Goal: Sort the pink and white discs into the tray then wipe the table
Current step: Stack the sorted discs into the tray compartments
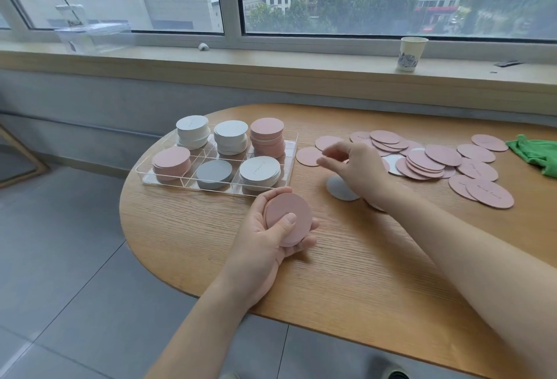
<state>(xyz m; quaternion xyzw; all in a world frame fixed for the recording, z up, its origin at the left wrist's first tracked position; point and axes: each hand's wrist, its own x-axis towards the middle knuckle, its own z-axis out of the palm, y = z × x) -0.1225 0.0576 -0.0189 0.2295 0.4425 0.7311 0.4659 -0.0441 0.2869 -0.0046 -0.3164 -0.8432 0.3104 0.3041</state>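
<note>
Pink discs [428, 155] lie scattered and overlapping across the right part of the wooden table [346, 273], with a few white ones among them. At the table's far left sits a clear tray [291, 167] with six compartments: the far row holds two white stacks and a tall pink stack [267, 137], the near row a pink stack, a white stack in shadow and another white stack. The left hand [271, 234] hovers just near of the tray, its grip curled round a small stack of pink discs [288, 218], thumb on top. The right hand [355, 167] is blurred above the loose discs; whether its grip holds anything I cannot tell. A white disc [339, 190] lies under it. A green cloth [536, 152] rests at the far right edge. Beyond, a windowsill carries a paper cup [411, 53]; the window shows city buildings and trees. Grey floor tiles lie to the left.
</note>
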